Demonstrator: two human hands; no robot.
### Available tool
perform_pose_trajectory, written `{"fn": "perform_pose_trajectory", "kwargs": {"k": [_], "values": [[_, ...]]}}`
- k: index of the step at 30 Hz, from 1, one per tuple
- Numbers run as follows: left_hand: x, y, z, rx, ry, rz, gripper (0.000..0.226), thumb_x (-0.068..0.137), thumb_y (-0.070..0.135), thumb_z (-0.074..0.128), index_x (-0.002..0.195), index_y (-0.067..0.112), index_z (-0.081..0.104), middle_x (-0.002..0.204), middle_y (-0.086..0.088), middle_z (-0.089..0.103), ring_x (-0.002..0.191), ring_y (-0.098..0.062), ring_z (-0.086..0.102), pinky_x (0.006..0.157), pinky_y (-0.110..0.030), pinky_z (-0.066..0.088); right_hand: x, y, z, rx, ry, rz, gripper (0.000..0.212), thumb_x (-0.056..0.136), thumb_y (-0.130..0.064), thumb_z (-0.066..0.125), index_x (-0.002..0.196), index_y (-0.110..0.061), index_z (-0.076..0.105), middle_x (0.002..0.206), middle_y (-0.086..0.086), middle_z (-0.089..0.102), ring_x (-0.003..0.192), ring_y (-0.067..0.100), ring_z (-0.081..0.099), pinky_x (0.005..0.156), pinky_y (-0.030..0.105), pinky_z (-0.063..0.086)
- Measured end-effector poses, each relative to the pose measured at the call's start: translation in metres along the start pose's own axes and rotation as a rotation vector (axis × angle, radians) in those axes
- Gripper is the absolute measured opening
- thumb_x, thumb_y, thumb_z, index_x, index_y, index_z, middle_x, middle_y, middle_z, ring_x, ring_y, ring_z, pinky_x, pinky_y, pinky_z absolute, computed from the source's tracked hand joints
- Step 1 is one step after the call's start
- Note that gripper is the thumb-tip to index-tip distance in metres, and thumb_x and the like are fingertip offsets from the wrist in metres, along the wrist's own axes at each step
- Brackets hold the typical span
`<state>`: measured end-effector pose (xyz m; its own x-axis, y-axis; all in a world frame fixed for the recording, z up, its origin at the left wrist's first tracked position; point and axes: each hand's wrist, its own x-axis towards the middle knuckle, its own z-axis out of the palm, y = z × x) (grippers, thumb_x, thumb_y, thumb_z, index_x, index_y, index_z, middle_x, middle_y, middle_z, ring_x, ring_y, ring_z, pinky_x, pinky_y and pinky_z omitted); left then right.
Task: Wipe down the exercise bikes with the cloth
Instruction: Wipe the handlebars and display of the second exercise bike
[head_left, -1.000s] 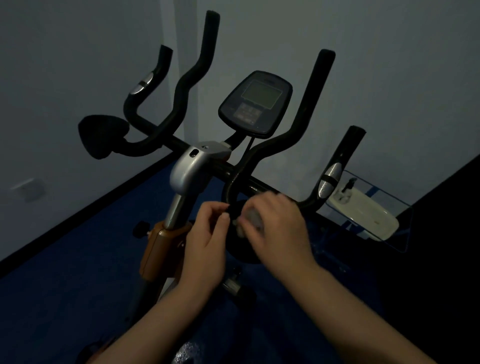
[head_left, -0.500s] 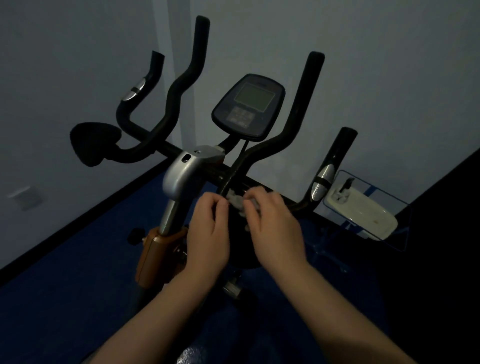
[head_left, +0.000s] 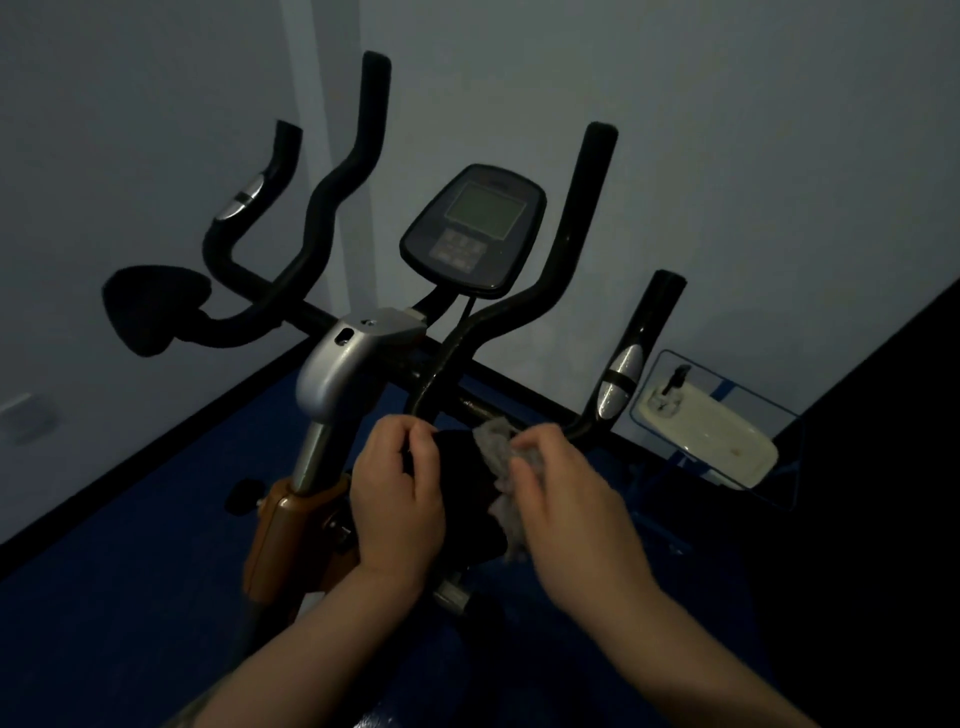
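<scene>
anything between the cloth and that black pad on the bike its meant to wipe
Nothing visible. The right hand holds the cloth directly against the black pad, while the left hand grips the pad's other side.

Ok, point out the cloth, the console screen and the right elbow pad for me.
cloth (head_left: 500, 451): head view, on the grey bunched fabric.
console screen (head_left: 485, 210): head view, middle of the pale display.
right elbow pad (head_left: 462, 483): head view, dark top between the hands.

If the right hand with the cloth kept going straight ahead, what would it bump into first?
Probably the black handlebar just beyond the fingers of the right hand, which holds the grey cloth; depth is hard to judge in this dim view.
</scene>
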<state>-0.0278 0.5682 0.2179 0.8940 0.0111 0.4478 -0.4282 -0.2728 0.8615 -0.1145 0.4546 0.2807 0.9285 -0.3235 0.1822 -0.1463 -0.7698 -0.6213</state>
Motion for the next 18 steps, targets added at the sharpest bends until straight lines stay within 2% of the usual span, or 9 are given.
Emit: {"fn": "perform_pose_trajectory", "kwargs": {"k": [2,4,6,8,9,11,14,16,18], "values": [[0.001,0.0,0.001,0.019,0.018,0.017,0.022,0.095,0.03,0.036,0.081,0.021,0.051,0.075,0.013,0.051,0.073,-0.003,0.053,0.063,-0.016,0.039,0.019,0.008,-0.019,0.067,0.083,-0.049,0.017,0.09,-0.05,0.04,0.103,-0.039,0.042,0.091,-0.016,0.059,0.077,0.003,0.06,0.059,0.031,0.055],[0.001,0.002,0.001,0.047,0.027,0.011,0.023,0.095,0.03,0.036,0.081,0.02,0.051,0.076,0.012,0.051,0.075,-0.003,0.053,0.065,-0.019,0.041,0.046,0.013,-0.032,0.099,0.177,-0.166,0.018,0.087,-0.048,0.055,0.1,-0.037,0.048,0.088,-0.017,0.059,0.077,-0.001,0.058,0.058,0.026,0.052],[0.002,0.005,0.0,0.077,0.015,-0.029,0.023,0.095,0.029,0.038,0.079,0.02,0.052,0.077,0.008,0.052,0.074,-0.005,0.052,0.067,-0.031,0.044,0.07,0.019,-0.031,0.044,0.053,-0.289,0.02,0.082,-0.042,0.068,0.096,-0.031,0.059,0.092,-0.017,0.06,0.086,0.002,0.055,0.07,0.029,0.05],[0.008,0.009,-0.003,0.116,-0.027,-0.061,0.021,0.095,0.026,0.043,0.077,0.022,0.054,0.077,0.008,0.052,0.073,-0.007,0.052,0.069,-0.038,0.046,0.08,0.032,-0.025,-0.179,-0.12,-0.418,0.023,0.079,-0.046,0.07,0.092,-0.027,0.067,0.1,-0.013,0.062,0.098,0.007,0.05,0.085,0.036,0.043],[0.014,0.012,-0.003,0.152,-0.062,-0.062,0.02,0.093,0.026,0.045,0.076,0.024,0.055,0.077,0.008,0.052,0.072,-0.006,0.052,0.069,-0.039,0.046,0.083,0.041,-0.025,-0.274,-0.119,-0.496,0.025,0.079,-0.05,0.069,0.09,-0.028,0.07,0.103,-0.011,0.061,0.102,0.01,0.049,0.088,0.036,0.038],[0.025,0.018,-0.002,0.232,-0.123,-0.06,0.02,0.091,0.03,0.046,0.073,0.027,0.056,0.075,0.009,0.051,0.07,-0.005,0.052,0.064,-0.032,0.043,0.085,0.056,-0.035,-0.347,-0.095,-0.619,0.028,0.08,-0.055,0.063,0.088,-0.029,0.071,0.103,-0.008,0.057,0.1,0.012,0.047,0.085,0.033,0.033],[0.03,0.022,0.003,0.34,-0.096,-0.067,0.022,0.089,0.032,0.045,0.071,0.026,0.055,0.07,0.009,0.05,0.067,-0.007,0.051,0.055,-0.024,0.035,0.092,0.061,-0.039,-0.341,-0.25,-0.726,0.025,0.086,-0.046,0.057,0.094,-0.024,0.063,0.097,-0.006,0.054,0.089,0.014,0.049,0.077,0.034,0.043],[0.026,0.022,0.005,0.401,-0.05,-0.065,0.02,0.087,0.033,0.044,0.071,0.025,0.053,0.068,0.009,0.049,0.064,-0.006,0.049,0.053,-0.025,0.035,0.102,0.044,-0.021,-0.31,-0.353,-0.717,0.021,0.087,-0.032,0.062,0.102,-0.019,0.055,0.1,-0.002,0.053,0.091,0.018,0.052,0.075,0.037,0.046],[0.025,0.021,0.005,0.433,-0.03,-0.056,0.02,0.086,0.034,0.044,0.071,0.025,0.052,0.067,0.009,0.05,0.063,-0.008,0.049,0.052,-0.023,0.033,0.112,0.022,0.001,-0.158,-0.389,-0.582,0.023,0.086,-0.025,0.065,0.102,-0.018,0.051,0.103,0.0,0.052,0.093,0.018,0.053,0.075,0.037,0.046]]}}
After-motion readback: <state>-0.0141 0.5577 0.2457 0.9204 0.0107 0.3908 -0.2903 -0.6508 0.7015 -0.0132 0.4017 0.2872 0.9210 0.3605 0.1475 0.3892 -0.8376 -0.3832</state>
